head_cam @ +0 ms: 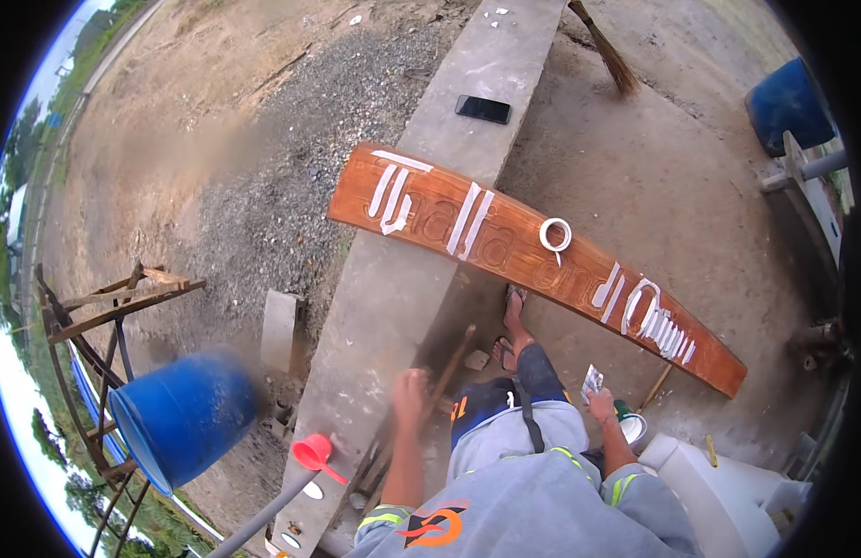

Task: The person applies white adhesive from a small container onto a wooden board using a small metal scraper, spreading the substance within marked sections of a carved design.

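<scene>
A long varnished wooden board [430, 202] with carved lettering lies across a concrete ledge [395, 293] in front of me. White strips of masking tape [385, 192] cover several of the letters. On the board's surface sits a roll of masking tape [555, 235], its loose end hanging down. My right hand [600, 406] grips a flat, white-smeared piece, perhaps a putty knife [592, 381], beside a green can with a white rim [633, 427]. Over the ledge's near edge is my left hand [409, 397], blurred, with curled fingers; whether it holds anything cannot be seen.
A smartphone [483, 109] lies on the ledge beyond the board. A red dipper [313, 452] is at lower left, near a blue drum [186, 418] and a wooden frame [117, 307]. A stick broom [608, 56] and another blue drum [789, 104] are farther off.
</scene>
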Available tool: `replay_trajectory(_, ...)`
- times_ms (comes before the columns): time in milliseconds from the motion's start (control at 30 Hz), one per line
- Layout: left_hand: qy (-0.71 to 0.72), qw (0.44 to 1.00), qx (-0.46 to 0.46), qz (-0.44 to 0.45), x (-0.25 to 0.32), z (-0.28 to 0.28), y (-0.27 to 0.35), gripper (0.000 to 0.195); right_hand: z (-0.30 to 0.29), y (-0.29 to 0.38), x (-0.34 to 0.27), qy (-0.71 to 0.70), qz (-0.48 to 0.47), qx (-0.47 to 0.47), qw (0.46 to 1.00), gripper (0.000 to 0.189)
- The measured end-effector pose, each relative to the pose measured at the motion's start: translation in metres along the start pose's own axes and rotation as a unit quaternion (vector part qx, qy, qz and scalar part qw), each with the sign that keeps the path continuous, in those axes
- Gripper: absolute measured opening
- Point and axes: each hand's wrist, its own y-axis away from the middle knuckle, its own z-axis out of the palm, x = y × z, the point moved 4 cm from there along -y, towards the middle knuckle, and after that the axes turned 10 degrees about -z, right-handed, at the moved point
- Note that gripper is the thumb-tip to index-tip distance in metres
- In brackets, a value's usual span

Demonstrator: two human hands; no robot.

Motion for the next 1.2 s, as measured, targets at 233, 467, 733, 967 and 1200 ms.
replay_trajectory(233,-0.228,0.962,0.081,0.127,0.074,-0.043,-0.13,0.043,0.052,-0.071,-0.09,-0.103,0.007,-0.02,0.994,0.033)
replay_trajectory(467,0.026,0.987,-0.054,-0.146,0.089,-0.031,-0.152,0.062,0.093,-0.118,-0.221,-0.045,-0.136,-0.029,0.989,0.04)
replay_trajectory(733,-0.038,0.983,-0.177,0.029,0.347,0.007,-0.145,0.048,0.152,-0.15,-0.277,-0.366,-0.045,0.038,0.929,0.042)
replay_trajectory(967,-0.126,0.94,-0.262,0.18,0.421,0.101,-0.2,0.027,0.194,-0.222,-0.315,-0.432,-0.057,0.035,0.899,0.036)
replay_trajectory(1200,-0.358,0.856,-0.091,0.361,0.443,0.159,-0.221,0.032,0.135,-0.239,-0.304,0.001,-0.121,0.443,0.888,0.057)
